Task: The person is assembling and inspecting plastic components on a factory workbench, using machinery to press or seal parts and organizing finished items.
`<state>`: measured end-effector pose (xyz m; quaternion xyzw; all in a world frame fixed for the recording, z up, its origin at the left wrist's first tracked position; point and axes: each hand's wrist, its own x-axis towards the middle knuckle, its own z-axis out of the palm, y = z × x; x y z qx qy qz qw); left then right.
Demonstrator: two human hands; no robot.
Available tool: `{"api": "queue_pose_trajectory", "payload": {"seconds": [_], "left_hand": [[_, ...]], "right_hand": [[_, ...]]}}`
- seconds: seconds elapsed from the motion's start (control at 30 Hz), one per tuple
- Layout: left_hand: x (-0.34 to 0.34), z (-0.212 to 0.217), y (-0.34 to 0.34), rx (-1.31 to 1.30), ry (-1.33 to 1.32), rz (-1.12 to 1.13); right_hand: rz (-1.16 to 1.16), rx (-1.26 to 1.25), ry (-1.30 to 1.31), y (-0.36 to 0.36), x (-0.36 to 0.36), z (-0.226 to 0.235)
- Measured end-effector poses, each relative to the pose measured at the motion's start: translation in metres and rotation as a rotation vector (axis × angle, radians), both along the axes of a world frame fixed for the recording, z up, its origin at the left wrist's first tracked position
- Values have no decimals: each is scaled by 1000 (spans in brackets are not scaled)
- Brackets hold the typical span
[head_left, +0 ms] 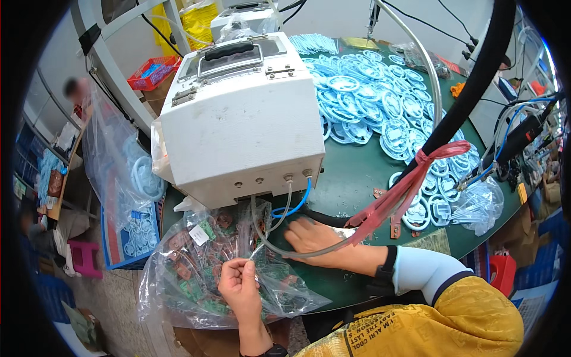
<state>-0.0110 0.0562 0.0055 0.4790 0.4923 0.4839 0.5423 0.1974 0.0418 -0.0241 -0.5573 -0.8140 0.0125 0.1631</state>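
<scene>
My left hand (241,288) is held over a clear plastic bag (205,285), with its fingers curled and the thumb pressed against them. What they pinch, if anything, is too small to make out. Inside the bag lie several small green and copper-brown circuit boards (181,271) with wires. Smeared by motion, my right hand (315,243) is low over the green table, beside the bag and just below the front of a white box-shaped machine (238,143). A grey hose (279,253) curves down from the machine and passes in front of that hand.
A large heap of light blue ring-shaped plastic parts (369,95) covers the table's far right. Small brown boards (395,229) lie nearer. Pink plastic strip (404,190) is tied round a thick black hose (470,101). A blue crate (131,262) stands left; a person sits beyond.
</scene>
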Motion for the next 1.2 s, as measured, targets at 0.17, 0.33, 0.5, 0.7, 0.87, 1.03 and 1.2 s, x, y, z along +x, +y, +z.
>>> {"api": "queue_pose_trajectory", "payload": {"seconds": [0.17,0.33,0.5,0.7,0.87,1.03,1.2], "left_hand": [[1,4,1,8,9,-3],[-2,-1,1,11,-10,-4],[-6,-13,0,96,147,73],[-2,-12,6,115,206,9],[-2,-7,3,228,267,-46],[4,-9,4,218,307,-23],[14,-19,9,475,550,41]], "right_hand": [[129,363,-43,37,-19,-22],[-147,163,-11,25,4,-27],[-7,439,-122,1,16,-65],[-315,623,-532,31,26,-86],[-226,311,-60,-11,37,-33],[-164,215,104,-53,54,-1],[-219,327,361,-113,90,9]]}}
